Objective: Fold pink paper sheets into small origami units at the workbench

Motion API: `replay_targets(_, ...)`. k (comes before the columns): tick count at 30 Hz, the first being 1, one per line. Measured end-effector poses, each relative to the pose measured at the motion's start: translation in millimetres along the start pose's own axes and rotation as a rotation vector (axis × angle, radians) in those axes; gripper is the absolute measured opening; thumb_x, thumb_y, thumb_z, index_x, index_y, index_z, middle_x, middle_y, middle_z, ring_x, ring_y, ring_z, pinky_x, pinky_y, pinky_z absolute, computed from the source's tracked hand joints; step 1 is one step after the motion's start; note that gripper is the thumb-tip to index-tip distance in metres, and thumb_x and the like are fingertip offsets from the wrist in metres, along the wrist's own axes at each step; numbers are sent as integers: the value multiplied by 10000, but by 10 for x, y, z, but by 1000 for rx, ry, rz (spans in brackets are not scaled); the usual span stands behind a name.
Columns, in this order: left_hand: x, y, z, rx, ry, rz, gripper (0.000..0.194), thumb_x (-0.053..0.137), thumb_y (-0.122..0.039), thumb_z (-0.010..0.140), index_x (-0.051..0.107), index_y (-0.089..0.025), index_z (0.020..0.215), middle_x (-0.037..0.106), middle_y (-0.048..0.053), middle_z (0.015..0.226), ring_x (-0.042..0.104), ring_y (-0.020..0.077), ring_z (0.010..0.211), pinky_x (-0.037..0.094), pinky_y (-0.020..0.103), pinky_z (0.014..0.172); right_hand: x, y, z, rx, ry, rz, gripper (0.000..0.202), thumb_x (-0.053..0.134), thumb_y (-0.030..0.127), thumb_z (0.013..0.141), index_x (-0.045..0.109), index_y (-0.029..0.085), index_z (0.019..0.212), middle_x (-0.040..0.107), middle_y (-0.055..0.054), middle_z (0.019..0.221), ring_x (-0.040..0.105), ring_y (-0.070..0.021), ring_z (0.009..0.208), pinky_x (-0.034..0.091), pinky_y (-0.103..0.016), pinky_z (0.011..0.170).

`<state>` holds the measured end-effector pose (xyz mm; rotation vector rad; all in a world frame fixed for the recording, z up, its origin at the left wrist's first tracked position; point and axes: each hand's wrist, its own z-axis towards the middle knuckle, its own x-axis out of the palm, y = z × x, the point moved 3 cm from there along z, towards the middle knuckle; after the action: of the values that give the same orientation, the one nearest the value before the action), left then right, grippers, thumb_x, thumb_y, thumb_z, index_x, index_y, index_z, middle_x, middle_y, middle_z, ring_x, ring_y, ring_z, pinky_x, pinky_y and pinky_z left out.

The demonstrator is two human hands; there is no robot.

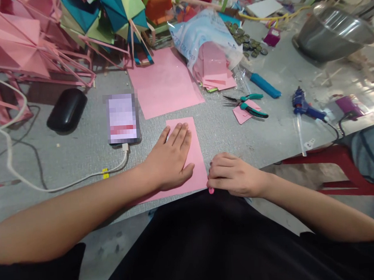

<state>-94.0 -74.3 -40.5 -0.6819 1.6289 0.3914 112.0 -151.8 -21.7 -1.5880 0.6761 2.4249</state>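
The left hand (pixel 172 159) lies flat with its fingers spread on 1 pink sheet (pixel 196 156) at the near edge of the counter (pixel 84 156). The right hand (pixel 231 175) is curled, its fingers pinching 1 small pink item (pixel 211 190) just beside the sheet's near right corner.

Beyond them, a larger pink sheet (pixel 163 87) lies near a blue-and-white plastic bag (pixel 204 30) with pink paper pieces (pixel 214 65) at its mouth. Dark lettering crosses the creased bag; "COPY" seems readable, the rest is unclear. The pliers (pixel 255 111), on a pink card (pixel 242 116), have pale lettering on 1 handle, too small to read. The phone (pixel 122 118) is plugged into a white cable (pixel 82 177); its screen is pixelated. A blue glue gun (pixel 307 107) lies at right.
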Motion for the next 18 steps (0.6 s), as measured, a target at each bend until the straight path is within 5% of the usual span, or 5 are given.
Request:
replay_targets(8,2,-1,-8,4,-7,-9,938,436,-528,1055,183,57,1743,81,303,1851,86,430,1749,64,595,1407,-16,22,-89,76,-93,6,351,493,-27,1012,743,208,1088,750,-28,905,627,-186,869,504,-349,829)
replay_targets(18,-5,-9,-4,7,-6,-24,956,433,-550,1049,188,63,1740,64,308,1847,68,431,1750,61,610,1405,52,193,8,319,-199,-86,204,590,125,1086,731,165,944,706,-46,778,627,-173,703,518,-296,646)
